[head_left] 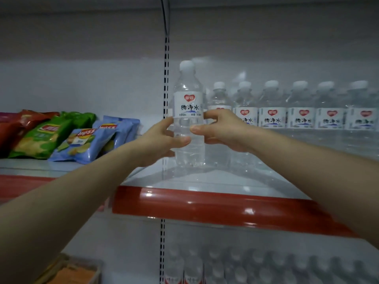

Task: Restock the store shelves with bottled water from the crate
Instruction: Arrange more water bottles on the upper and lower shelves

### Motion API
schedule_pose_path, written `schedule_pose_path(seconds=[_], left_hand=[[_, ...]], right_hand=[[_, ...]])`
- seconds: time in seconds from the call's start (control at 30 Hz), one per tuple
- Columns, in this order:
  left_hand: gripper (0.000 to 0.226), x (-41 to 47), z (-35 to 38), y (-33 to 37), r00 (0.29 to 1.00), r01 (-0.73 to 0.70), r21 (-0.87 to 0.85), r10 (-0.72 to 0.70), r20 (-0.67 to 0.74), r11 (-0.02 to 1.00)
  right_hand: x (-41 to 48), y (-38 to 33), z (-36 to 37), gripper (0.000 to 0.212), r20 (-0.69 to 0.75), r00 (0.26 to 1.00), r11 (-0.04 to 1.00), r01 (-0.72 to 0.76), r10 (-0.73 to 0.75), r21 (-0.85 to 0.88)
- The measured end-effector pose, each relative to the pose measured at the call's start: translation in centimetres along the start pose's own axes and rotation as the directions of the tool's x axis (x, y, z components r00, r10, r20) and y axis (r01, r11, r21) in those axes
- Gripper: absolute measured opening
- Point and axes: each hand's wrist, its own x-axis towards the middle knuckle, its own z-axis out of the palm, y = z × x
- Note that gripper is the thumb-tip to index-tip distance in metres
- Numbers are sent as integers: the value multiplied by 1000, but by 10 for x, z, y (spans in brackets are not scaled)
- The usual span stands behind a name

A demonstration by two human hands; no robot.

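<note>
Head view, centre of frame: one water bottle [188, 111], upright, white cap, label facing me. I have it between both hands. Left hand [162, 140] grips it from the left, thumb curled across the clear lower body and fingers wrapped behind. Right hand [221, 130] grips it from the right, thumb on the front just under the label, forefinger hooked at the label's edge.

Bottle sits at the left end of the upper shelf [205, 181], just beside the slotted upright [166, 78]. Its base is at the shelf surface; I cannot tell whether it touches.

Right of it, a row of matching bottles [287, 113] runs to the right edge, labels forward. Red rail [205, 203] fronts the shelf.

Left of the upright: chip bags [82, 144], blue, green and red, lying tilted in the next bay.

Bottom of frame: more bottles [246, 267] on the lower shelf, seen from above, blurred. Lower left corner, a box [71, 271], too blurred to read.
</note>
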Motion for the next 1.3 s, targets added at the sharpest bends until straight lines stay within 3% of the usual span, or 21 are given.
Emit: schedule_pose_path(seconds=[0.2,0.4,0.6,0.7,0.8,0.97,1.07,1.17,1.3], left_hand=[[49,26,1,-17,994,93,31,-95,55,995],[55,34,-3,-9,989,102,206,-122,86,973],[44,48,6,-4,988,128,279,-147,50,952],[40,56,7,-4,980,156,297,-186,76,942],[35,62,6,-8,974,181,294,-212,78,939],[31,72,8,-13,976,177,318,-208,66,932],[32,73,8,-13,973,192,313,-223,65,930],[31,72,10,-13,972,201,311,-229,56,929],[20,65,15,-10,974,222,415,-222,-49,882]], right_hand=[[16,16,2,8,-50,997,973,43,-55,-225],[17,20,1,25,-30,999,892,20,-38,-451],[21,29,5,41,-89,996,845,-38,-12,-533],[27,32,8,37,-67,998,781,-31,-14,-623],[31,37,11,18,-51,996,719,13,-68,-695],[38,45,14,24,-68,993,630,7,-94,-776],[37,46,15,16,-66,992,646,19,-107,-763],[36,48,15,32,-80,994,703,-7,-72,-711],[35,48,12,29,-114,993,780,-45,-33,-624]])
